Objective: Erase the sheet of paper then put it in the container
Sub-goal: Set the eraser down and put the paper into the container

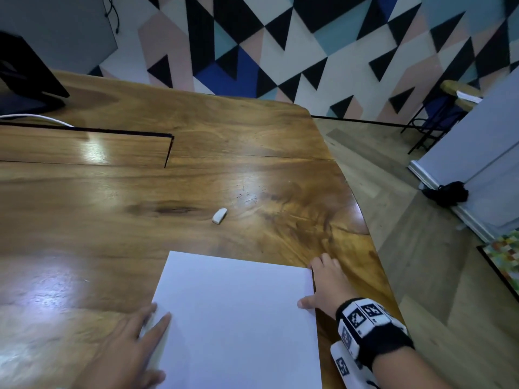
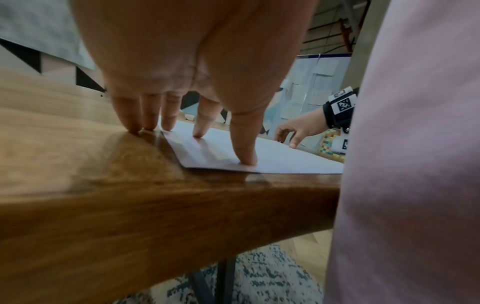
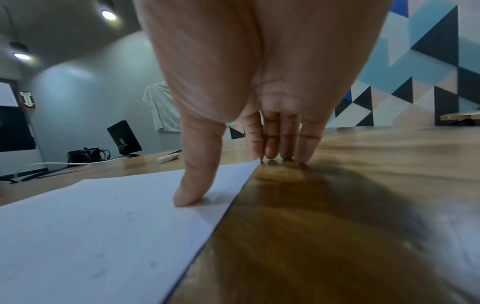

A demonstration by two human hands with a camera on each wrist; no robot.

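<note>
A white sheet of paper point(image 1: 236, 318) lies flat at the near edge of the wooden table point(image 1: 140, 192). My left hand point(image 1: 134, 343) rests on its left edge with straight fingers; the thumb and index fingertip press the sheet point(image 2: 259, 154) while the other fingertips touch the wood. My right hand point(image 1: 323, 284) lies along the right edge, thumb pressing the paper point(image 3: 103, 226), the fingers point(image 3: 283, 139) straight on the table beside the far corner. A small white eraser point(image 1: 219, 215) lies alone on the table beyond the sheet, also seen as the eraser point(image 3: 168, 158) in the right wrist view. Faint marks show on the paper.
A black stand point(image 1: 25, 77) and white cable point(image 1: 36, 117) sit at the table's far left. A dark slot outlines a panel point(image 1: 84, 147) in the tabletop. The table's right edge point(image 1: 362, 209) drops to wooden floor. No container is in view.
</note>
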